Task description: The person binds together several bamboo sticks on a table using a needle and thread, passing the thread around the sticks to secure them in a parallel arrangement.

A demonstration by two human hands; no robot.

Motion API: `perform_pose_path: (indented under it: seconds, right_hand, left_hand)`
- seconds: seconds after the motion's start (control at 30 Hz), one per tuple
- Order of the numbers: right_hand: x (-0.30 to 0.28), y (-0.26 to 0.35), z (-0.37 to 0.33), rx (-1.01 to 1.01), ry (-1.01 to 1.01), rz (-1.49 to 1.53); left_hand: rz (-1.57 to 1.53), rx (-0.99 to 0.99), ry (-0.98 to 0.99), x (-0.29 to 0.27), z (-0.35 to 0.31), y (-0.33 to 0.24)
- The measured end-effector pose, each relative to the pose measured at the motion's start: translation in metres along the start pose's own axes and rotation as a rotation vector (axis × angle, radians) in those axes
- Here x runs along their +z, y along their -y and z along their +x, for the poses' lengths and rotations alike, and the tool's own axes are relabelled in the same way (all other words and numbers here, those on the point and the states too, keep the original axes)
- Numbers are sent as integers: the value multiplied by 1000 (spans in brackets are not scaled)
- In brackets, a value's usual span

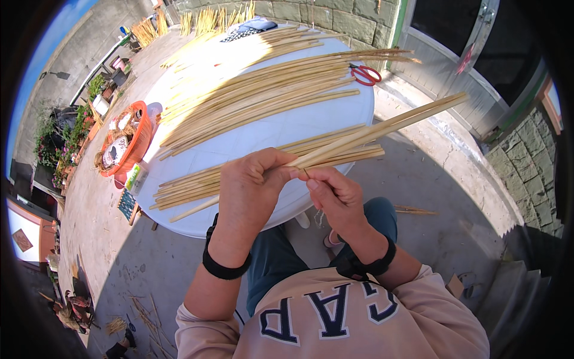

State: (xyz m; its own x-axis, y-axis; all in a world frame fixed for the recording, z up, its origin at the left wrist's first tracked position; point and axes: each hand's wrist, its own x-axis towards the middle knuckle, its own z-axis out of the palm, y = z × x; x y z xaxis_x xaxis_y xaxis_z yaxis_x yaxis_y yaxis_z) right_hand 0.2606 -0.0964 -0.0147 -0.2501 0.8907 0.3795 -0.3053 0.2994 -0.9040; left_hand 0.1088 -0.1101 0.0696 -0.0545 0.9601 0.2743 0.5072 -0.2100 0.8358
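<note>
My left hand [248, 185] is closed around a small bunch of pale straw stalks [394, 124], gripping it between thumb and fingers. The stalks slant up to the right, past the table's edge. Against the bunch, just beside the left thumb, my right hand [336, 194] pinches a thin thread [320, 218]; a loose, pale length of it dangles below the fingers. How the thread runs around the stalks is hidden by my fingertips. Under and behind my hands, a smaller group of loose stalks [188, 188] lies on the round white table [230, 139].
Many long stalks [263, 90] lie across the table's far half. Red-handled scissors [366, 75] rest at its right edge. An orange basket [139, 140] with items in it stands at the left. Straw scraps [149, 323] litter the floor, and metal doors [460, 66] stand beyond.
</note>
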Motion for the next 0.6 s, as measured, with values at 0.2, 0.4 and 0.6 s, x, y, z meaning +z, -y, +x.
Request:
perform_pose_path:
  seconds: [0.2, 0.4, 0.6]
  right_hand:
    - [1, 2, -6, 40, -24, -11]
    - [-1, -2, -8, 38, -15, 49]
    - [-3, -3, -9, 33, -10, 85]
  left_hand:
    - [188, 146, -35, 2, -6, -2]
    - [172, 184, -48, 7, -7, 1]
    - [154, 210, -64, 9, -9, 0]
